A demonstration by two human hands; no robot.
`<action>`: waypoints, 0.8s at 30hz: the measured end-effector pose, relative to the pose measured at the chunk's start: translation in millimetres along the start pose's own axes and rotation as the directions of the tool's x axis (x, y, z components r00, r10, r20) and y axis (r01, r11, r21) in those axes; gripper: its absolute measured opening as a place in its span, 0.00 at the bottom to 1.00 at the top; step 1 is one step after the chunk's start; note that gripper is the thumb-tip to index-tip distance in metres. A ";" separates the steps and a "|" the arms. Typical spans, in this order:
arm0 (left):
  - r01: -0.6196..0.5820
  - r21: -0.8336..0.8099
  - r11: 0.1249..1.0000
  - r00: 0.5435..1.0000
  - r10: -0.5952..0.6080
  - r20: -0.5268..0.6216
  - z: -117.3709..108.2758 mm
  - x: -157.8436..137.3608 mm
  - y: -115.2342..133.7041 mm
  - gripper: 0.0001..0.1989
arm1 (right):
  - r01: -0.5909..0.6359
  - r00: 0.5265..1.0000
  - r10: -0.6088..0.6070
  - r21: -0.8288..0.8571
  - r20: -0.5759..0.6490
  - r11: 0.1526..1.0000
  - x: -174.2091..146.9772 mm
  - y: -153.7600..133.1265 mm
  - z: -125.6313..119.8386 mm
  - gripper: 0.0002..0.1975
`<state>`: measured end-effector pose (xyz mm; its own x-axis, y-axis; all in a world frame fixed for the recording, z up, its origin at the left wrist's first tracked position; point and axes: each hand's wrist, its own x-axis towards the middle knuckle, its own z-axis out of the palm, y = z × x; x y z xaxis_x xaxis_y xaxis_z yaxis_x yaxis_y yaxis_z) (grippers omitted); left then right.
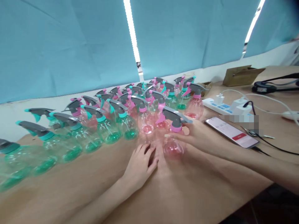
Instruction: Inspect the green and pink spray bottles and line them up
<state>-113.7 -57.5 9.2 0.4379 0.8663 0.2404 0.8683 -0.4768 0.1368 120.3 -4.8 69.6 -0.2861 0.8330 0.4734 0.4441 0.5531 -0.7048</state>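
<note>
though translucent, round-bellied pink bottle (173,150)

Bare tabletop (184,189) between your forearms (109,199), down to the near edge (244,201): you can pass there. Only a narrow gap between your left hand (142,163) and the pink bottle (173,147) in your right hand (187,133). Packed spray bottles (145,119) block you ahead and far left; phone (231,132), power strip (218,106) and cable (279,147) crowd your right side.

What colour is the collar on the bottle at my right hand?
Pink; the collar shows best in the head view.
</note>
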 end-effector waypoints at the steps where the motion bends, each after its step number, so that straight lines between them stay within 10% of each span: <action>1: -0.006 0.000 1.000 1.000 0.006 0.003 0.7 1.7 1.7 0.17 | -0.011 1.000 0.012 -0.066 0.025 0.998 2.6 9.7 -5.9 0.13; 8: -0.056 -0.017 0.998 0.998 0.056 0.007 7.6 19.6 16.9 0.17 | -0.073 0.997 0.056 -0.307 -0.061 0.949 28.8 59.6 -41.2 0.19; 24: -0.127 -0.091 0.988 0.991 0.129 0.015 24.5 57.5 41.1 0.17 | -0.083 0.992 0.044 -0.346 -0.119 0.934 93.1 88.2 -27.7 0.18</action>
<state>-47.2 -23.7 5.1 0.5499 0.7996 0.2413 0.7807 -0.5948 0.1917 156.3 121.3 66.1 -0.1635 0.8494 0.5017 0.7327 0.4451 -0.5148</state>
